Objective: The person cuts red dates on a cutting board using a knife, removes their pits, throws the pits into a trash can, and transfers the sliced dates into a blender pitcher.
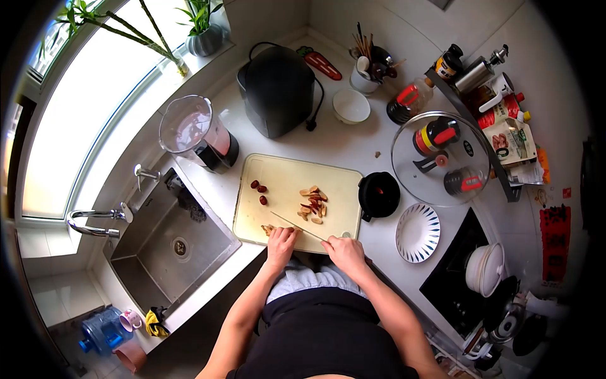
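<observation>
My right hand (346,251) is wrapped round the handle of a knife (295,225), whose thin blade slants up and left over the cutting board (341,180). Close to the blade, my left hand (282,245) rests at the board's near edge with its fingers curled down; whatever they hold is hidden. Small pale cut pieces (267,229) lie by its fingertips. Three whole red dates (263,200) sit on the board's left part. Right of the middle is a loose pile of sliced red dates (314,205), brown-red and tan.
A black pot (379,194) touches the board's right side, with a patterned plate (418,233) beyond it. A blender (205,136) and a black appliance (278,91) stand behind. Left is the sink (158,268); right, a glass lid (404,148) and a stove (451,271).
</observation>
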### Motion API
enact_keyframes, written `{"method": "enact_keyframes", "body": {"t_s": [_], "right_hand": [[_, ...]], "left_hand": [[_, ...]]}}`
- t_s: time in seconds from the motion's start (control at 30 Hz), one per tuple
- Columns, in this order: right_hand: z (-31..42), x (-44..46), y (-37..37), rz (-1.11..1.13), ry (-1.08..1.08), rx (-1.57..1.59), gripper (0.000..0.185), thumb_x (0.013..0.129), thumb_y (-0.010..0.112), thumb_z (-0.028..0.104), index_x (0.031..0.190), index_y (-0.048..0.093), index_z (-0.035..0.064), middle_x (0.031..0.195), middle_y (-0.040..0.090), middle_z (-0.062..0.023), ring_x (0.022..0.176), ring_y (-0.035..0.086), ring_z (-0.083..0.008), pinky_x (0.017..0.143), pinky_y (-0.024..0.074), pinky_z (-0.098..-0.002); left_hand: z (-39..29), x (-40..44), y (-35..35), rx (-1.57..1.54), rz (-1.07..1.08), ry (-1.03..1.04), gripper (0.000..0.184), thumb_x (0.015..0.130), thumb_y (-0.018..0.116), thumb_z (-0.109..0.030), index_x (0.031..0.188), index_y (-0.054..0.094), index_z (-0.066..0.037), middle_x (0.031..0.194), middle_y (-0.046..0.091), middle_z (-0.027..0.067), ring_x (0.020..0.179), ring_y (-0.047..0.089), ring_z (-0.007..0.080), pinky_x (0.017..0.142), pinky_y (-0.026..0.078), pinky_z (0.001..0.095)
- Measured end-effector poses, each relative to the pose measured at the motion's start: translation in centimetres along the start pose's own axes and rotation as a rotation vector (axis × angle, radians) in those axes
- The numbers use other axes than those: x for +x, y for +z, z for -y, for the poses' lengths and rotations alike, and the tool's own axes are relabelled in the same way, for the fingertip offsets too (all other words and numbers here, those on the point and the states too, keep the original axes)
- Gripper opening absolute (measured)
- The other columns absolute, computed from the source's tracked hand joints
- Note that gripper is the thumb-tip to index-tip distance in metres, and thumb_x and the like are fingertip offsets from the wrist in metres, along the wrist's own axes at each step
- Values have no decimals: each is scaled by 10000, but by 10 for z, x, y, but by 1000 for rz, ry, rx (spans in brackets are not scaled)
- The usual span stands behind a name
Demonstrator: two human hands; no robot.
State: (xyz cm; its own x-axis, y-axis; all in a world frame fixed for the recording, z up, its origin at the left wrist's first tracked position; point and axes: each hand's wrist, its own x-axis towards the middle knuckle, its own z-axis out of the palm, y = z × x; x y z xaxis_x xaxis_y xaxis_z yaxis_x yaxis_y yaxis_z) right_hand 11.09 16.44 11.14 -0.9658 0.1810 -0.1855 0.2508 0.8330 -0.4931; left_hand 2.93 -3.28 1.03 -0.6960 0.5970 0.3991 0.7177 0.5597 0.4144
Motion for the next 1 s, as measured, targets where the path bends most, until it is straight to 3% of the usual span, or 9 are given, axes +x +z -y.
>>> {"method": "enact_keyframes", "body": {"t_s": [0.13,0.2,0.5,0.83,1.0], "right_hand": [[1,4,0,22,-21,-23,319,936,642,331,793,677,49,660,663,-180,646,666,-394,607,536,-489],[2,5,-1,35,-18,-28,329,943,633,334,786,672,47,653,659,-194,645,667,-401,615,539,-497],[11,-3,8,44,13,-115,326,957,618,305,774,637,36,639,654,-195,617,675,-391,581,544,-490],[7,3,27,126,87,-104,298,950,624,290,816,661,27,682,674,-215,680,697,-404,645,558,-501],[-6,6,26,34,195,161,353,954,614,369,879,713,39,693,659,-223,726,678,-426,665,539,-498]], "left_hand": [[0,4,-1,21,-31,8,274,772,640,-104,1039,688,-68,938,633,43,847,585,222,753,468,353],[0,4,-1,3,-16,-7,230,740,704,-44,968,698,-69,947,649,46,889,608,235,743,470,364],[-1,9,0,-45,-42,-5,167,736,695,-37,900,672,-50,940,647,61,902,607,261,762,481,384],[0,9,-1,-24,-31,-1,183,787,684,-99,959,671,-40,973,653,63,946,618,249,820,489,372],[-5,14,-3,55,-35,-71,169,770,755,-149,891,647,-103,958,638,45,999,594,243,927,392,414]]}}
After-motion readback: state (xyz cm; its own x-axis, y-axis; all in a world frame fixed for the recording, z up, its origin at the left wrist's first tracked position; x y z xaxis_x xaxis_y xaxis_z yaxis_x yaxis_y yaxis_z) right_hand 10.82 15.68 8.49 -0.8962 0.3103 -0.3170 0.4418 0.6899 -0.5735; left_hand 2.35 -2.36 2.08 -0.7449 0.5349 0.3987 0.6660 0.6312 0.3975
